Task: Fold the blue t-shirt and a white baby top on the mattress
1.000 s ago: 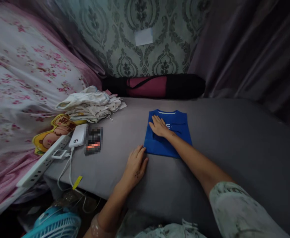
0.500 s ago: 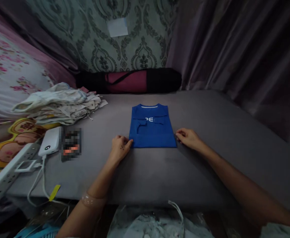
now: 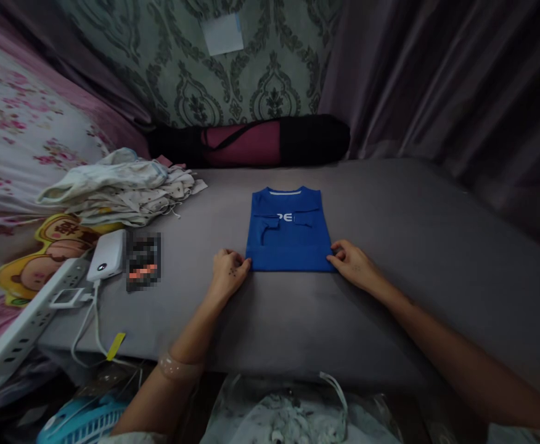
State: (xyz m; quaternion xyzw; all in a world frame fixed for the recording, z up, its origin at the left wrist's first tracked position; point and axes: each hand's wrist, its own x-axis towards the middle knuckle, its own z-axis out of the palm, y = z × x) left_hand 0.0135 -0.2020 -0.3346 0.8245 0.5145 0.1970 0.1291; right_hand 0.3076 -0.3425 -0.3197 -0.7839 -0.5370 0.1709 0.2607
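Note:
A blue shirt [image 3: 288,250] with white lettering lies folded on the grey-covered surface [image 3: 293,320], its neckline pointing away from me. Both sleeves are turned in across its front, partly covering the letters. At the shirt's near left corner, my left hand [image 3: 230,271] is closed, thumb on the edge and fingers curled. My right hand [image 3: 354,264] pinches the near right corner between thumb and fingers. The fingertips under the cloth are hidden on both sides.
Rumpled light clothes [image 3: 126,188] are heaped at the left. Nearer stand a white power bank [image 3: 108,254], a power strip [image 3: 34,317] and cables. A long black-and-maroon bag [image 3: 246,143] lies along the wall. A clear plastic bag [image 3: 293,413] sits below the near edge.
My right hand has moved in from beside the shirt and closed on its near right corner. My left hand stays at the left corner. The whole view has shifted slightly.

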